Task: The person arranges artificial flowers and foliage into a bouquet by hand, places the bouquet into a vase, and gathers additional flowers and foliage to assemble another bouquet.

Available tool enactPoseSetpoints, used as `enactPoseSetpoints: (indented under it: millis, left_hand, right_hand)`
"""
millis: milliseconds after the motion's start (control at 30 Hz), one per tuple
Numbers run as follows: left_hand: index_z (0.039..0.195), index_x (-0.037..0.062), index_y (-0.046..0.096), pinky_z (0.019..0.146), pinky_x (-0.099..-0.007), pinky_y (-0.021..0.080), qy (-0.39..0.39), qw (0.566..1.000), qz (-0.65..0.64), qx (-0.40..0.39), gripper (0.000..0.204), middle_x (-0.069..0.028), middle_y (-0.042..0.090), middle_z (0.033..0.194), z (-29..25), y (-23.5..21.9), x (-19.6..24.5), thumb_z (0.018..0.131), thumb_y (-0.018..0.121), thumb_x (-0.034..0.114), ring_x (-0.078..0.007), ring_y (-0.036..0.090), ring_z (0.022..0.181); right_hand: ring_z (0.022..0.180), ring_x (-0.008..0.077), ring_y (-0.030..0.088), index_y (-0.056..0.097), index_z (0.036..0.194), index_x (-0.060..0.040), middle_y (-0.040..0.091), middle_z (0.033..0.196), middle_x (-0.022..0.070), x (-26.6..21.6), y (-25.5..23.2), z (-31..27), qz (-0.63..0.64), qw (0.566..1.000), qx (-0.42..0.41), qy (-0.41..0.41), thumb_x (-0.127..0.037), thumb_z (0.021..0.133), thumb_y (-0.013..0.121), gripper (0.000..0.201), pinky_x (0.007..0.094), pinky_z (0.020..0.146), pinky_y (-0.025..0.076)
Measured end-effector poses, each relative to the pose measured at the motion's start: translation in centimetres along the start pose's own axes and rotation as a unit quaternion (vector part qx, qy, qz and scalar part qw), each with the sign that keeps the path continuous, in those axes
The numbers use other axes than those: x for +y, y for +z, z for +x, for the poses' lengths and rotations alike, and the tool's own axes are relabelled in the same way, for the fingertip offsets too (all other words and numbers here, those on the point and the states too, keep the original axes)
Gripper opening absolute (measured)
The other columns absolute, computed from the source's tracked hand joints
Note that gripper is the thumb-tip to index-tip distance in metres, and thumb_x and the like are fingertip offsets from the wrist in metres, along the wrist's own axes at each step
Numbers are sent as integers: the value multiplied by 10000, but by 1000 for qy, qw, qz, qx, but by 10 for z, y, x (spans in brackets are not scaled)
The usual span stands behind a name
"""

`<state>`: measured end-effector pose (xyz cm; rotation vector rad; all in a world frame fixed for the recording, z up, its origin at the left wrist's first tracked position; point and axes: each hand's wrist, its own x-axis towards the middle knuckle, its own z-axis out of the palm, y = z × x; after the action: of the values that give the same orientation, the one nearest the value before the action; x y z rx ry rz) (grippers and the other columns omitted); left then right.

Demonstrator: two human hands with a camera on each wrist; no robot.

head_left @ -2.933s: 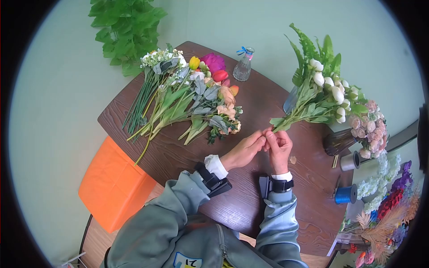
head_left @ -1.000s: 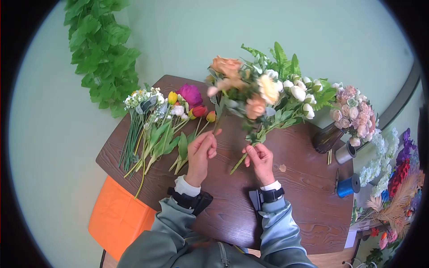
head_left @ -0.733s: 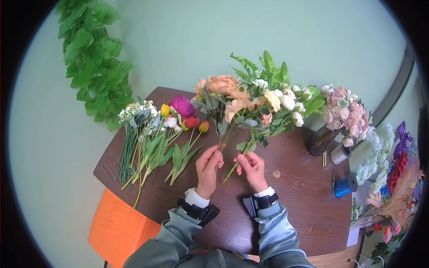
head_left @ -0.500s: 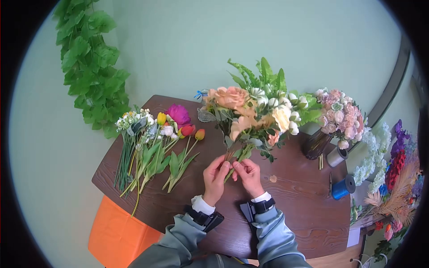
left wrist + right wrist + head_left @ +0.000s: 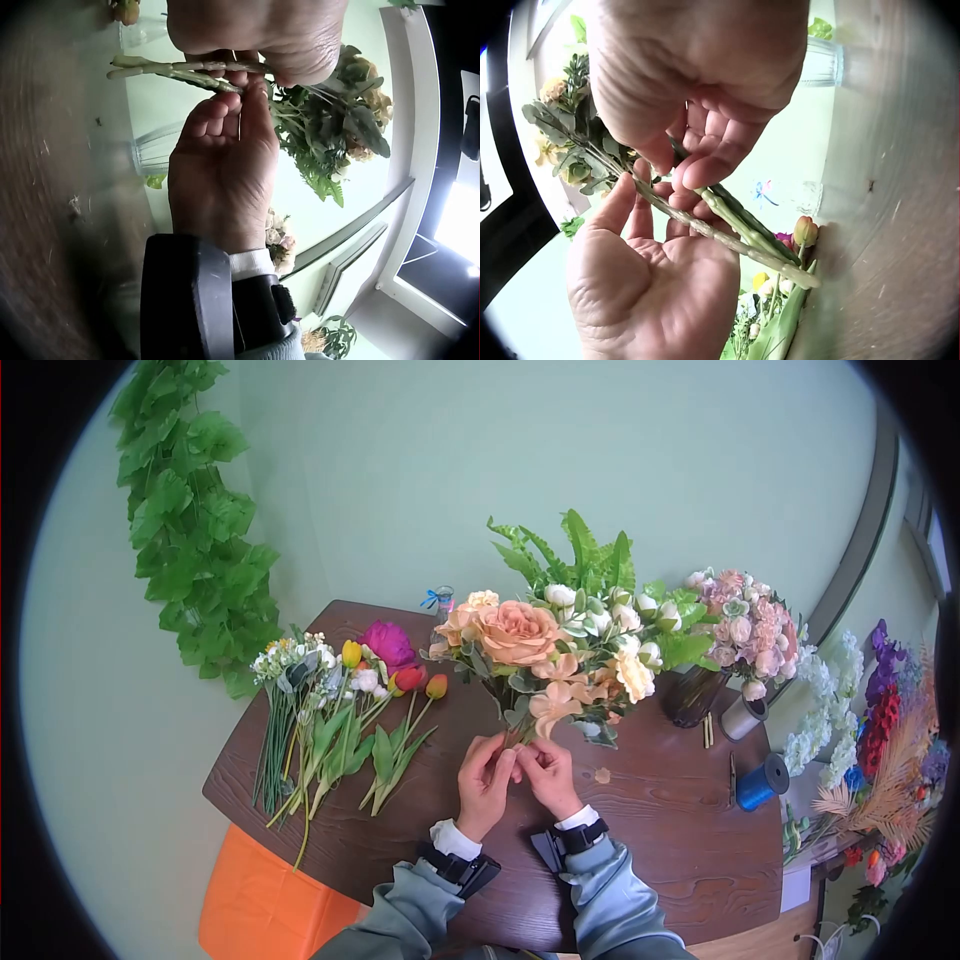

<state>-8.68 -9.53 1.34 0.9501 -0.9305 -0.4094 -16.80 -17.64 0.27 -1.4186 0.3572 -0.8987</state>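
Both hands meet over the table in the head view. The left hand (image 5: 484, 788) pinches the stems of a bunch with a large peach rose (image 5: 519, 632) and smaller peach and cream blooms. Beside it the right hand (image 5: 553, 780) grips the stems of white flowers (image 5: 627, 617) and green fern (image 5: 585, 556). The two bunches overlap above the hands. In the right wrist view a pale stem (image 5: 727, 238) lies across the left palm, and darker green stems run under the right fingertips. Stem ends (image 5: 142, 67) stick out past the hands in the left wrist view.
Tulips (image 5: 408, 678), a purple bloom (image 5: 387, 644) and small white sprays lie at the left of the table (image 5: 640, 840). Right: a dark vase (image 5: 693, 697) of pink flowers, a white spool (image 5: 743, 717), a blue spool (image 5: 762, 781). A glass vase (image 5: 444, 603) stands behind.
The left hand has brought the peach bunch from the table's left side against the white flowers. Both hands have drawn together at the stems, and the head view has shifted.
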Motion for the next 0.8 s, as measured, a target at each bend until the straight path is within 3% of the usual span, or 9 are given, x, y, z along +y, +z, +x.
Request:
enactPoseSetpoints:
  millis: [33,100,267,333,400,433,533,667,800]
  left_hand:
    - [1110,-54,511,720,-215,389,2,1000,-1,-2,243,-47,472,909,1,0,-2,895,482,57,-93,467,829]
    - [1112,-30,524,573,-202,405,46,998,52,7,233,-41,463,855,2,-3,-8,900,484,56,-78,483,661]
    - [1012,-21,542,603,-205,377,13,1000,15,10,180,-35,467,849,-2,-11,-23,925,454,109,-79,458,678]
    - [961,-17,544,610,-206,367,-13,999,-34,6,172,-28,471,834,-4,-12,-25,931,443,119,-76,445,682]
    - [875,-9,518,599,-203,358,-24,999,-9,34,165,-7,467,786,-4,-11,-18,937,431,116,-63,423,679]
    - [875,-9,518,599,-203,358,-23,999,-10,34,165,-7,467,786,-4,-11,-18,937,431,116,-63,423,679]
    - [938,-1,522,622,-194,362,-17,999,7,33,159,18,456,742,-6,-10,-22,948,400,102,-47,402,680]
    - [975,-19,517,621,-206,391,-3,1000,-11,-6,125,-20,479,815,-6,-6,-17,923,447,71,-73,465,686]
    - [1024,-33,497,636,-224,427,10,998,-61,-7,140,-48,462,891,-6,-1,-17,888,473,-10,-108,515,722]
  right_hand:
    - [524,55,488,570,870,15,550,608,8,0,-1,0,-11,1000,-2,-3,-92,879,546,110,186,489,380]
    - [526,56,491,571,867,15,555,612,9,-1,-1,0,-23,1000,-1,3,-96,877,550,113,189,489,381]
    - [543,60,506,571,886,16,577,643,20,5,-4,-1,-44,999,12,23,-79,875,544,99,195,504,403]
    - [555,64,511,565,911,23,585,659,26,-7,0,-5,-121,989,30,-80,-34,871,520,84,197,530,428]
    - [577,69,523,562,924,27,592,697,36,2,-6,-3,-46,998,9,-45,-12,865,508,89,202,543,440]
    - [598,73,534,559,938,31,599,734,46,6,-9,-3,29,999,-12,-7,10,860,496,102,207,556,453]
    - [612,85,551,562,942,26,598,742,42,4,-9,-3,27,999,-18,15,15,855,494,111,210,556,454]
    - [605,96,557,566,942,16,599,733,33,11,-7,-5,64,998,7,-22,0,858,498,108,211,555,452]
    - [580,104,550,547,824,8,568,662,42,13,-9,-1,-56,998,10,13,-82,889,504,119,230,523,446]
